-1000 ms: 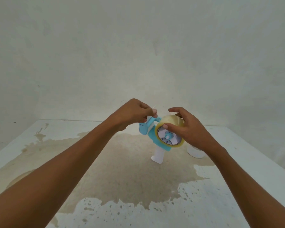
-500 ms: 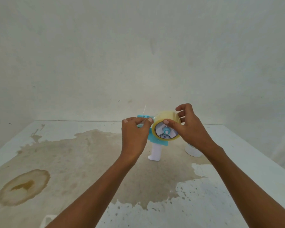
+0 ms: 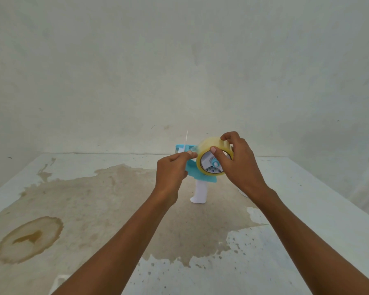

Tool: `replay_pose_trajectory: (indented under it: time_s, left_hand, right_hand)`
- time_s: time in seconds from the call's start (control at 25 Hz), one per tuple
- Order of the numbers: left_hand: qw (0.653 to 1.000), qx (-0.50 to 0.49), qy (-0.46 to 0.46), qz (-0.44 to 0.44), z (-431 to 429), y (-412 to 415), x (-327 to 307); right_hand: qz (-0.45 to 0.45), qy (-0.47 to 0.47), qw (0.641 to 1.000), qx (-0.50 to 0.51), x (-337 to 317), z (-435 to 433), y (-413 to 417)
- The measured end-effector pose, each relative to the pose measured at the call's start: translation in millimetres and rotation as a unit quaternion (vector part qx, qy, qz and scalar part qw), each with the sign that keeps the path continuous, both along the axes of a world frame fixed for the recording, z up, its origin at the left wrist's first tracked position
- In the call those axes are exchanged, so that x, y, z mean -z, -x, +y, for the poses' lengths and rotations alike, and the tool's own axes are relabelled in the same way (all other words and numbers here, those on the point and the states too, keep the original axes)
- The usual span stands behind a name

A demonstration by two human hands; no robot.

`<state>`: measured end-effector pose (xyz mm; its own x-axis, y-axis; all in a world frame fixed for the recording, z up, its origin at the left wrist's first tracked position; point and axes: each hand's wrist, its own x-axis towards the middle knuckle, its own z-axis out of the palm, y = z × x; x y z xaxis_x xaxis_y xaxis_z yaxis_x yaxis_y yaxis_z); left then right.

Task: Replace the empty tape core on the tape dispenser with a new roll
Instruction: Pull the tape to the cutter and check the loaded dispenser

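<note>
L hand (image 3: pixel 170 169) has dropped below the tape dispenser (image 3: pixel 197 177) head, now pinching the free tape end toward the front. R hand (image 3: pixel 235 161) pinches the new roll (image 3: pixel 209 145), seated on the hub, so threading looks underway.

Tape roll (image 3: pixel 209 145) glossy, translucent yellowish film; dispenser (image 3: pixel 200 179) smooth matt plastic (blue body, white handle); table (image 3: pixel 307 209) matt, stained.

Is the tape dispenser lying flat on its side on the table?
No, the tape dispenser stands upright on its white handle.
</note>
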<state>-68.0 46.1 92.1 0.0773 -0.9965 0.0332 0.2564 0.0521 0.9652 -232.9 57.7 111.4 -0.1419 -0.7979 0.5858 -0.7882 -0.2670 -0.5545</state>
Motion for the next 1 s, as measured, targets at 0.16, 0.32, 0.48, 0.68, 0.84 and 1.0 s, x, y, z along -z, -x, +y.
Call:
replay_pose_trajectory:
  time_s: [0.16,0.32,0.48,0.68,0.84,1.0]
  left_hand:
    - [0.999,0.022,0.009,-0.028,-5.7,-6.7,1.0]
    - [0.999,0.017,0.007,-0.042,-14.6,-10.9,8.9]
    - [0.999,0.021,-0.007,-0.030,-21.0,-11.4,19.1]
    - [0.998,0.054,-0.019,-0.011,-27.5,-7.8,25.6]
    - [0.996,0.080,-0.027,0.014,-31.1,-7.2,36.2]
    - [0.993,0.106,-0.039,0.039,-32.2,-8.1,39.5]
  right_hand:
    - [0.053,0.024,0.998,0.011,1.0,-5.6,-2.5]
    - [0.140,0.023,0.990,0.011,2.6,-10.3,-6.1]
    - [0.182,0.026,0.983,0.003,5.0,-14.7,-6.0]
    - [0.103,0.017,0.994,-0.029,8.5,-14.5,-1.6]
    - [0.132,0.014,0.991,-0.030,5.9,-20.3,2.2]
    - [0.148,0.010,0.988,-0.030,5.0,-22.7,4.1]
